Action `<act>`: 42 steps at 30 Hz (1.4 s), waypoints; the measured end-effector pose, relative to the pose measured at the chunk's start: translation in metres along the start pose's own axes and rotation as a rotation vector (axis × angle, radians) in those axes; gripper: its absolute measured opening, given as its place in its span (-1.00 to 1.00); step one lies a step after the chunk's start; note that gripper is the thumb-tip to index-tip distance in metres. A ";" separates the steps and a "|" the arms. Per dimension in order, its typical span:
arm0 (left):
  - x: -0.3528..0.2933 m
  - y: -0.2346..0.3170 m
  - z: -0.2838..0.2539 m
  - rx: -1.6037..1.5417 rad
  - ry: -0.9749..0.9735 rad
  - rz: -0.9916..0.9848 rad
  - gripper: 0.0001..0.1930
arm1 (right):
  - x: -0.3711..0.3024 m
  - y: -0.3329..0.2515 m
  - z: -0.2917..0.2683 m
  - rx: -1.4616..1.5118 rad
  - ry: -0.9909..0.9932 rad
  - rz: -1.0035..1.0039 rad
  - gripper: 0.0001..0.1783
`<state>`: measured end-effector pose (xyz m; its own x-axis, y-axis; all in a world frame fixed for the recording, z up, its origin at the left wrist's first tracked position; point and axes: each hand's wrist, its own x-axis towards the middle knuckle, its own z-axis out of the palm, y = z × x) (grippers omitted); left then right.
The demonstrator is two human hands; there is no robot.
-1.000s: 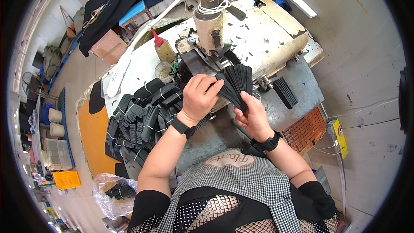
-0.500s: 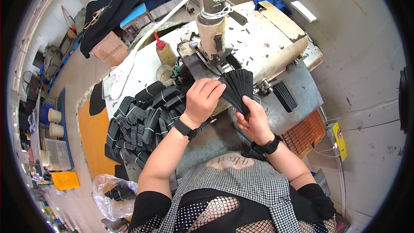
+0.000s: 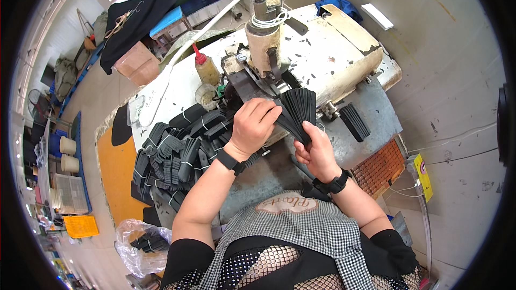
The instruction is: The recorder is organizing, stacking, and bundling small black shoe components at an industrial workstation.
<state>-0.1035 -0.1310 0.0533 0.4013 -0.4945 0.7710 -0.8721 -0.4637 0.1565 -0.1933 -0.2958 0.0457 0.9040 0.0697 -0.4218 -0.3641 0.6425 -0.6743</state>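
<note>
A fanned stack of black strips (image 3: 299,108) stands in front of a cream industrial machine (image 3: 263,48), its lower end pinched between the thumb and fingers of my right hand (image 3: 318,153). My left hand (image 3: 253,124) is closed at the left edge of the fan, fingertips pressed together on a strip that leans apart from the others. Just beyond my left fingers lies the machine's dark metal work plate (image 3: 248,87). Left of my left wrist is a heap of tied black bundles (image 3: 174,153). To the right, another stack of black strips (image 3: 355,122) rests on a grey metal surface (image 3: 379,108).
A bottle with a red nozzle (image 3: 205,67) and a small clear cup (image 3: 205,95) stand left of the machine. Black scraps litter the white tabletop. A white curved tube (image 3: 185,45) crosses the back left. A clear plastic bag (image 3: 141,247) holds black pieces at lower left.
Both hands keep nearly the same place on the fanned strips. The view has shifted very slightly; nothing has been let go.
</note>
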 end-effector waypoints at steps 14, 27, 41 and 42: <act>-0.001 -0.002 -0.002 -0.042 0.059 0.055 -0.58 | 0.001 0.001 -0.001 -0.001 -0.005 -0.006 -0.69; -0.008 -0.002 -0.003 -0.006 0.024 0.056 -0.66 | -0.001 0.001 -0.001 0.004 0.009 -0.008 -0.70; -0.007 0.002 -0.003 0.013 0.017 0.022 -0.63 | 0.000 0.002 -0.002 -0.013 0.019 0.000 -0.70; -0.007 0.002 -0.003 0.011 0.016 0.017 -0.63 | 0.000 0.002 -0.002 -0.013 0.021 0.001 -0.70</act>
<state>-0.1093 -0.1260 0.0502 0.3815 -0.4907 0.7834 -0.8758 -0.4629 0.1365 -0.1948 -0.2965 0.0436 0.8987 0.0544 -0.4351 -0.3682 0.6326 -0.6814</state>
